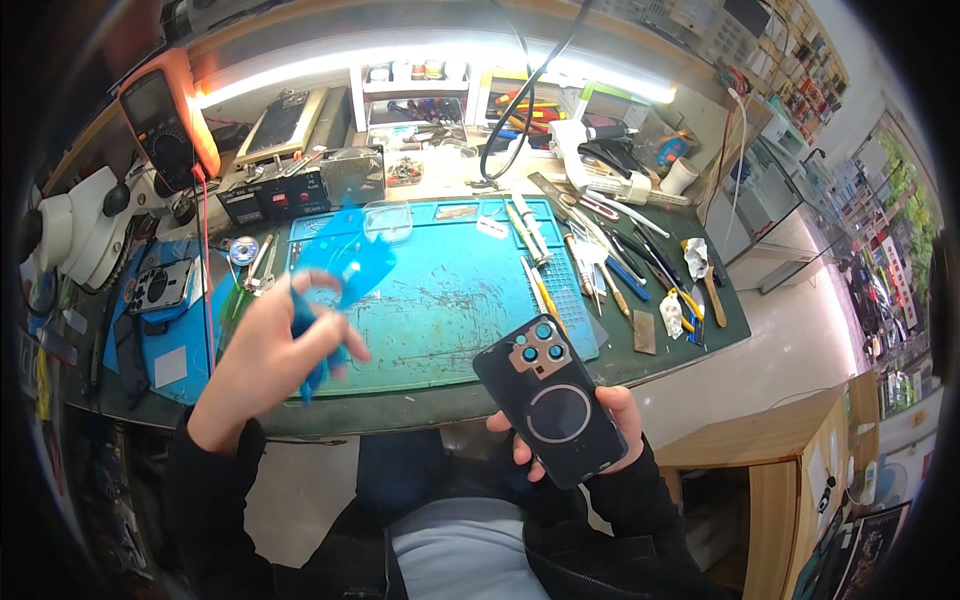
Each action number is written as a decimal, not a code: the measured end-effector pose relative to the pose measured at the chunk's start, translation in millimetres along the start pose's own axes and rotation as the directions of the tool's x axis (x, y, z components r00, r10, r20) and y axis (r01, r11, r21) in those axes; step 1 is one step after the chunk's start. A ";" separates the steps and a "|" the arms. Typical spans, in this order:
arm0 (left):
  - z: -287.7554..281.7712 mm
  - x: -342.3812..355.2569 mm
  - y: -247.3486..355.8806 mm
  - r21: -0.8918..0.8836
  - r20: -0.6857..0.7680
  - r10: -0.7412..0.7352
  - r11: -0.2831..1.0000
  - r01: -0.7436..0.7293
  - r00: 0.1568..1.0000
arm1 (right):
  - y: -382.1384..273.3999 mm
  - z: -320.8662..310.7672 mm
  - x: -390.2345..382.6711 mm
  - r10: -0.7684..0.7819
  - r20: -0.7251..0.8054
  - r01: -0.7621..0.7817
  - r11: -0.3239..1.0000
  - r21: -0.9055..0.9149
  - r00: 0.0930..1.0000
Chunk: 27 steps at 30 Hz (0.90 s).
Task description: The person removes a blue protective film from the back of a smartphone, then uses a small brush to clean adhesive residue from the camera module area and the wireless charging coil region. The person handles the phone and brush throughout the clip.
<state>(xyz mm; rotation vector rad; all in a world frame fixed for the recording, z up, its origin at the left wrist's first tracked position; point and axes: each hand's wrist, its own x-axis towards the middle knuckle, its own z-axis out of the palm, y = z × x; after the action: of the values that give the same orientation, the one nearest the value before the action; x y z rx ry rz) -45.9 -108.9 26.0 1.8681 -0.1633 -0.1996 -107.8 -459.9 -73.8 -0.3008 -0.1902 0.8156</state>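
Note:
Crumpled, see-through blue film (350, 255) is bunched in my left hand (290, 355), whose curled fingers are slightly smeared over the left part of the turquoise work mat (410, 370). In my right hand (620, 425) is a dark phone (510, 380), back side up, with a camera block and a pale ring on it, held just beyond the mat's front edge.
An orange multimeter (160, 120), white microscope (75, 235) and power unit (265, 195) line the back left. Pliers, tweezers and brushes (620, 270) lie right of the mat. A disassembled device (160, 285) lies left. A wooden cabinet (780, 510) stands lower right.

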 end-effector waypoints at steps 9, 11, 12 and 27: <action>37.3 -21.9 -29.6 -0.243 0.379 -0.102 0.948 0.205 0.920 | -9.9 -23.1 -46.5 -0.200 0.012 0.199 0.980 0.012 0.980; 72.5 18.0 -10.7 -0.115 0.428 -0.077 0.983 0.139 0.900 | -13.4 -23.9 -68.7 -0.308 -0.040 0.307 0.951 -0.023 0.951; 95.2 43.9 -0.6 -0.057 0.458 -0.076 0.992 0.115 0.886 | -14.3 -23.2 -80.1 -0.361 -0.051 0.362 0.932 0.002 0.931; 247.2 182.4 56.5 -0.035 0.458 0.258 0.962 -0.273 0.851 | -23.2 -20.4 -128.2 -0.462 -0.116 0.424 0.869 -0.254 0.879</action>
<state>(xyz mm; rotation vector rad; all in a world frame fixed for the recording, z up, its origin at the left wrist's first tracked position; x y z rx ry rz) 77.0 -394.5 -3.1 1.7783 -0.7532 -0.4490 -172.3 -573.5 -91.7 -0.5151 -0.1779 0.3034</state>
